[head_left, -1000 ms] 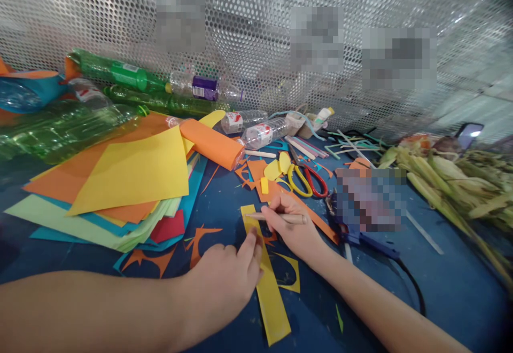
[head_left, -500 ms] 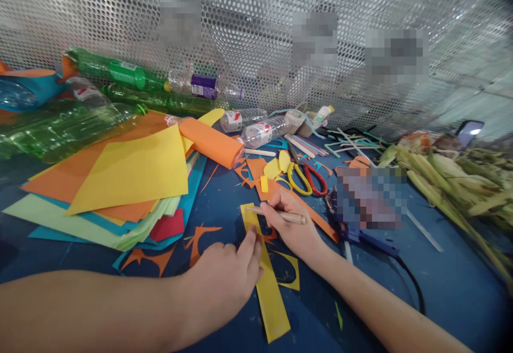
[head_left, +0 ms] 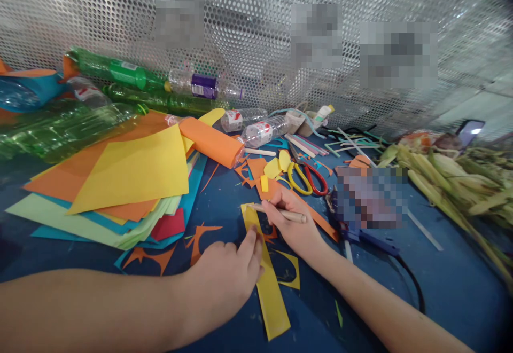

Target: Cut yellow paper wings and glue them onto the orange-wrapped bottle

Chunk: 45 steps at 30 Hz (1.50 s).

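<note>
A long yellow paper strip (head_left: 272,299) lies on the blue table. Across its middle rests my left hand (head_left: 224,275), fingers spread a little and pressing the strip flat. My right hand (head_left: 294,227) is closed around a light wooden pencil (head_left: 290,215), whose tip touches or hovers just over the strip's far end. Right of the strip lies a yellow scrap with a round cutout (head_left: 295,275). Scissors with one yellow and one red handle (head_left: 316,179) lie beyond my right hand, near small yellow cut pieces (head_left: 272,168).
At the left, coloured paper sheets (head_left: 136,177) are stacked below green bottles (head_left: 72,128). An orange-wrapped bottle (head_left: 212,142) lies at centre. A blue glue gun (head_left: 372,240) with a black cable and corn husks (head_left: 444,182) are at the right.
The pencil and my right hand have shifted very slightly to the right. My left hand keeps its place on the strip.
</note>
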Each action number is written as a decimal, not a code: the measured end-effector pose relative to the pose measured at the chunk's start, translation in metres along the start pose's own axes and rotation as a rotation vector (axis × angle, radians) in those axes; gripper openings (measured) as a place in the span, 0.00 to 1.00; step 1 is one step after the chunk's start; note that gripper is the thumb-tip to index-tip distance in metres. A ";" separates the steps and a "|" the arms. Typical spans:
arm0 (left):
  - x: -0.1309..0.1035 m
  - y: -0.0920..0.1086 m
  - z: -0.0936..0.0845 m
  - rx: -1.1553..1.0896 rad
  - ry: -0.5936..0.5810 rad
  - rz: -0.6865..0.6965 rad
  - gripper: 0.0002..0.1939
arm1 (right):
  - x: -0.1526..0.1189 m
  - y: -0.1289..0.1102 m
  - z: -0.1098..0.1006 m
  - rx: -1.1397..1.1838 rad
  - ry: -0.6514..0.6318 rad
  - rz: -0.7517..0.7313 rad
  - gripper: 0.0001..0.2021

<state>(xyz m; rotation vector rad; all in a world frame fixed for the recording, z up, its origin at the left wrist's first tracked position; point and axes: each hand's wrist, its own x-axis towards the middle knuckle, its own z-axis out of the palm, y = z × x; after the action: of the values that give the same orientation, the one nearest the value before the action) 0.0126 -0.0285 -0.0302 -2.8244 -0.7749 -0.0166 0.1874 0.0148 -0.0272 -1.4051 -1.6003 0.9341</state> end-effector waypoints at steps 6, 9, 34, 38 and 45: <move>0.000 -0.001 0.000 -0.015 0.002 -0.002 0.21 | 0.000 -0.003 -0.001 -0.003 0.038 0.005 0.11; 0.000 -0.001 0.000 0.007 0.003 -0.001 0.21 | -0.001 -0.005 -0.002 0.014 0.050 0.003 0.12; 0.001 -0.003 -0.003 -0.067 -0.089 0.014 0.21 | -0.002 -0.010 -0.007 0.029 0.085 -0.012 0.12; 0.001 -0.004 -0.005 -0.125 -0.121 0.028 0.20 | -0.002 -0.009 -0.008 0.037 0.082 -0.015 0.12; 0.000 -0.005 -0.008 -0.144 -0.140 0.018 0.20 | 0.002 -0.011 -0.009 0.211 0.167 0.028 0.12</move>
<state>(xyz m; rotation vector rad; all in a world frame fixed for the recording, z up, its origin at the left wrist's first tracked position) 0.0102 -0.0255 -0.0214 -2.9951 -0.8074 0.1357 0.1912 0.0158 -0.0134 -1.3241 -1.3213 0.9464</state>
